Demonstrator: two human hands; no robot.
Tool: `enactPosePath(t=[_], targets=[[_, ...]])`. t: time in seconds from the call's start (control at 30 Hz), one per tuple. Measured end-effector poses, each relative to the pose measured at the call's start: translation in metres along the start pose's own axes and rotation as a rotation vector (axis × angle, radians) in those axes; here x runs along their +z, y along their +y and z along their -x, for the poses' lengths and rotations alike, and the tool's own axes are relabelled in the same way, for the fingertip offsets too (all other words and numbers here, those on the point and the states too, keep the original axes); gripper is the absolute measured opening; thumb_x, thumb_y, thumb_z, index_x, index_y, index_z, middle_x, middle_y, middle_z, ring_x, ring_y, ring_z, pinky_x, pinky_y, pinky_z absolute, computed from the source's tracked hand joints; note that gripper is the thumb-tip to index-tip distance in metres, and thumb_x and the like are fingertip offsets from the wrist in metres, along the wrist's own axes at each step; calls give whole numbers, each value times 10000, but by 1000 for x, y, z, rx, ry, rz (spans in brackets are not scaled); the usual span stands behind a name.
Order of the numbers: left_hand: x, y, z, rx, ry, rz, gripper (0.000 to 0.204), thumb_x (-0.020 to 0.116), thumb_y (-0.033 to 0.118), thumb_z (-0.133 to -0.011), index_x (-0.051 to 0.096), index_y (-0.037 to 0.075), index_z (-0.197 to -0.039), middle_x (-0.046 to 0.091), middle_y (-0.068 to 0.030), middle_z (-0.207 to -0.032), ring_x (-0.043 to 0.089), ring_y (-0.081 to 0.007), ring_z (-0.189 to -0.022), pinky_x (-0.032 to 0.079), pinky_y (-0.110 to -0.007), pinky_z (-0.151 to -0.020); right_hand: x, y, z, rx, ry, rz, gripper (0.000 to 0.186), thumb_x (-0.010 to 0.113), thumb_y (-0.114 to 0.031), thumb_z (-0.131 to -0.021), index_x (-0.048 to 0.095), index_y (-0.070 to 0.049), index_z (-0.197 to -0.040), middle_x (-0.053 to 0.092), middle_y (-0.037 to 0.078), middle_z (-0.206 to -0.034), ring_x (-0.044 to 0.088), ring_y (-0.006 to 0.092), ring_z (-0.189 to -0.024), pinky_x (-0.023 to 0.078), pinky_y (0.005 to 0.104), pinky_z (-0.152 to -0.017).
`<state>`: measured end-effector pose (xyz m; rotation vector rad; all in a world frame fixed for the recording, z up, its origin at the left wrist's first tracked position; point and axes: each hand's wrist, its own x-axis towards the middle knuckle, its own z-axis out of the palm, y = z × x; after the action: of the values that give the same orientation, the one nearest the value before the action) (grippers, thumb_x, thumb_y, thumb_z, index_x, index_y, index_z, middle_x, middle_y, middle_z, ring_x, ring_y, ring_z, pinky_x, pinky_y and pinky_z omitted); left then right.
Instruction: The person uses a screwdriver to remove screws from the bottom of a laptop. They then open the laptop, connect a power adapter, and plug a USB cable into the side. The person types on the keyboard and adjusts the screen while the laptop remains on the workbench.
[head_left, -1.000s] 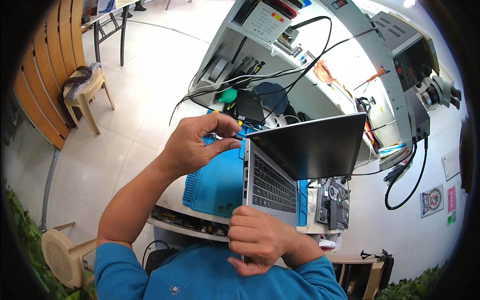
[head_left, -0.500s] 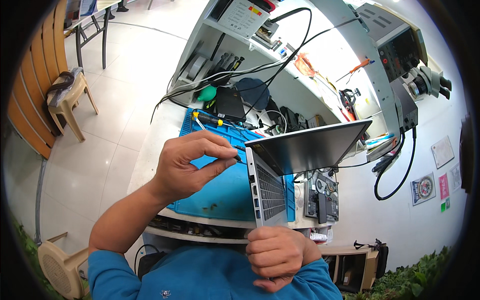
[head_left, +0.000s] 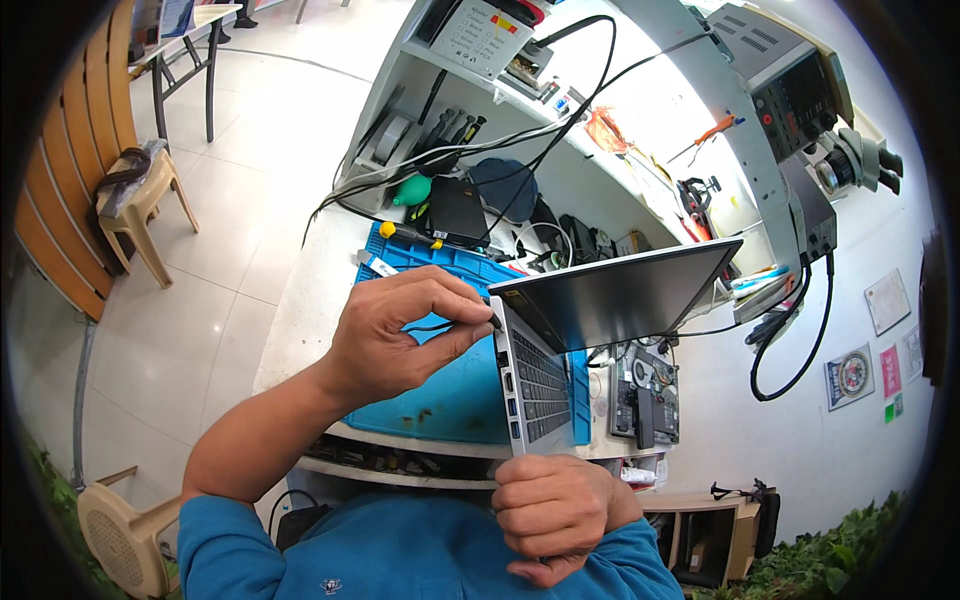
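Your left hand [head_left: 405, 325] pinches a slim black cable plug [head_left: 495, 321] at the ten o'clock edge of the open silver laptop [head_left: 600, 315]. Your right hand [head_left: 555, 510] grips its six o'clock end, over the blue rectangular mat [head_left: 430, 405].

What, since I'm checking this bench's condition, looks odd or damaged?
The blue mat has brownish marks near its front edge, possibly stains or scorching. The laptop looks tilted rather than flat, the right hand at its front.
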<state>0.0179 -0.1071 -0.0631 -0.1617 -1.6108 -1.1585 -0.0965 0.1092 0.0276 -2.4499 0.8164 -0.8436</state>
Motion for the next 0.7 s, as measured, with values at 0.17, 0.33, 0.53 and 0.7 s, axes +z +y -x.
enactPosePath(t=[0.17, 0.33, 0.53, 0.7], targets=[[0, -2, 2, 19, 3, -35, 206, 892, -57, -868, 799, 45, -1021, 811, -127, -1004, 792, -200, -879, 633, -311, -753, 0, 2, 0, -6, -9, -3, 139, 754, -58, -845, 644, 9, -793, 541, 123, -810, 572, 335, -729, 507, 502, -762], [2, -2, 5, 288, 12, -276, 282, 884, -84, -830, 776, 42, -1057, 793, -133, -1017, 784, -232, -842, 636, -321, -717, 1, 2, -1, 5, -13, 9, 147, 749, -57, -852, 631, -6, -781, 536, 118, -809, 567, 329, -732, 504, 493, -766], [8, -4, 12, 273, 61, -252, 285, 870, -98, -828, 759, 26, -1059, 785, -133, -1013, 774, -229, -824, 637, -315, -683, 3, 3, -1, 9, -13, -2, 156, 744, -51, -856, 621, -8, -769, 526, 117, -805, 559, 329, -730, 501, 489, -767], [10, -6, 15, 228, 73, -195, 278, 879, -106, -829, 759, 15, -1049, 792, -147, -1019, 791, -201, -847, 645, -300, -702, 5, 5, -1, 2, -4, -5, 152, 741, -50, -856, 623, -4, -772, 527, 119, -807, 561, 329, -729, 503, 487, -768]])
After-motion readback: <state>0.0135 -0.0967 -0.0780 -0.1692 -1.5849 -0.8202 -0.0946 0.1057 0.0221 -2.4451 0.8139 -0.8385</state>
